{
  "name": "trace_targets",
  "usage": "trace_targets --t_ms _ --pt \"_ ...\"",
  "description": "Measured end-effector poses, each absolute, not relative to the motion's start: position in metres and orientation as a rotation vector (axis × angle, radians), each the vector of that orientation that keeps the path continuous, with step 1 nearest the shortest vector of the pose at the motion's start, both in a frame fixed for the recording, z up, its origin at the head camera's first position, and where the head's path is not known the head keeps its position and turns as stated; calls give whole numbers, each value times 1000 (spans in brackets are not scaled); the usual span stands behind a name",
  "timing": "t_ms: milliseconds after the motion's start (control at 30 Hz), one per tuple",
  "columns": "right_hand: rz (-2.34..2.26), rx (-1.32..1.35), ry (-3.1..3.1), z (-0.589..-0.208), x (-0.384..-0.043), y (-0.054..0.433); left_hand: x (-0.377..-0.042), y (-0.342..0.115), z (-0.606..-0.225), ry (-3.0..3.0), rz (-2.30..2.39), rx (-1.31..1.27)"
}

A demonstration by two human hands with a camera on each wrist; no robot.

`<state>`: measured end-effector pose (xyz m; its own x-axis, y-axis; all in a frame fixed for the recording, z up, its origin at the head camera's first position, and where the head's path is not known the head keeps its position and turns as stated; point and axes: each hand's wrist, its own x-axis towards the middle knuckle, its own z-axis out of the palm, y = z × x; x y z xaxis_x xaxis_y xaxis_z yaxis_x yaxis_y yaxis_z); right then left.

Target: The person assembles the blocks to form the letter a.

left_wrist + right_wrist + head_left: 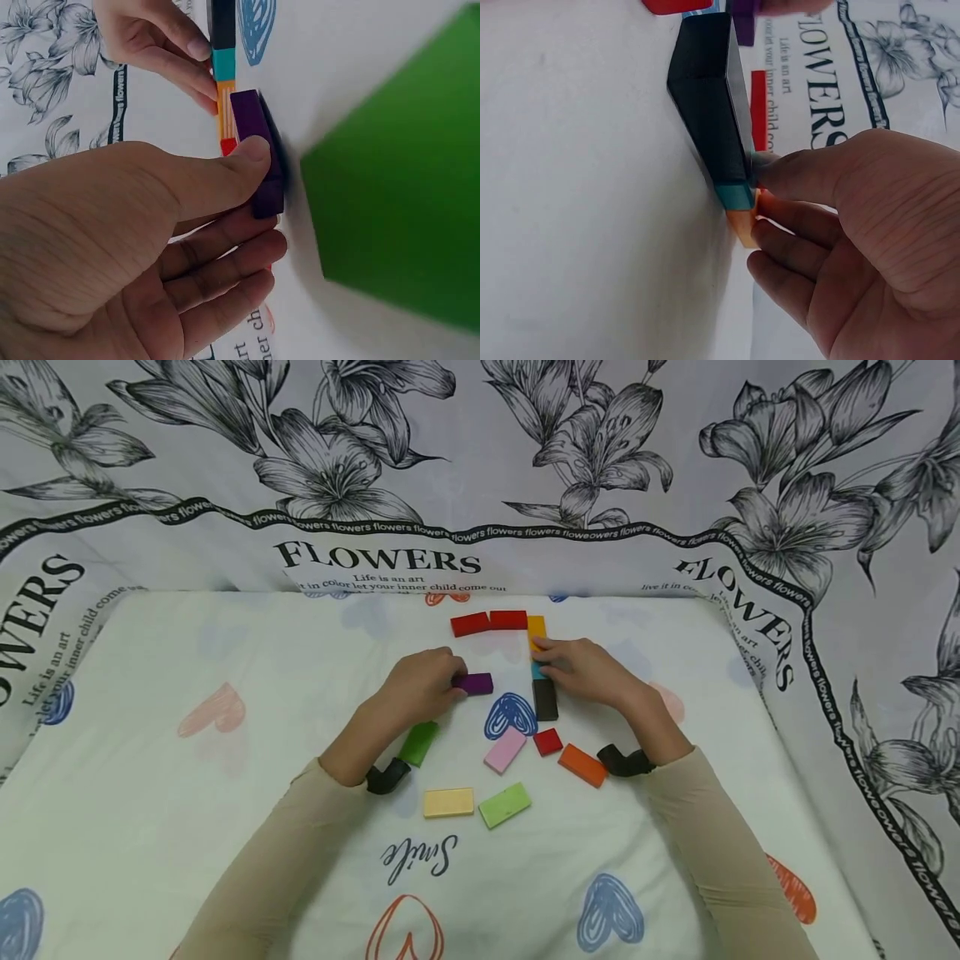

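Lots of print here: the far flowered cloth (588, 564) says "FLOWERS" with "Life is an art" and "let your inner child come out" under it, plus a wavy black band (390, 527) repeating "flowers". On the near white cloth (225, 835) there's "Smile", upside down from the wearer's side.

The left hand (422, 687) has its thumb and index finger clamped on a purple block (477, 683), its other fingers loosely extended. That block's left of the column, short of touching it. The right hand (588, 670) isn't clamped, its fingers are pretty relaxed and touching the column from the right, around the yellow block (536, 625) and teal block (536, 672). Black block (545, 700) is at the column's near end, and two red blocks (508, 620) run left from its far end. Nearer in, a pink block (506, 750) and an orange block (582, 765) lie loose
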<state>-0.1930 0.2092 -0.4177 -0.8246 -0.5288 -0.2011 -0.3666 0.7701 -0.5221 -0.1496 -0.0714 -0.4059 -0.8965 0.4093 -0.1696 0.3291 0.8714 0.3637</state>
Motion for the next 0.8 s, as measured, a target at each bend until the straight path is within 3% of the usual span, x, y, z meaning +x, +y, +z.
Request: trace_targets --t_ms 433,800 --pt "-692 -695 2629 -414 -190 205 -169 -25 -400 2745 409 571" --pt "-699 -705 2629 -415 -193 212 -174 -12 -405 2777 420 627"
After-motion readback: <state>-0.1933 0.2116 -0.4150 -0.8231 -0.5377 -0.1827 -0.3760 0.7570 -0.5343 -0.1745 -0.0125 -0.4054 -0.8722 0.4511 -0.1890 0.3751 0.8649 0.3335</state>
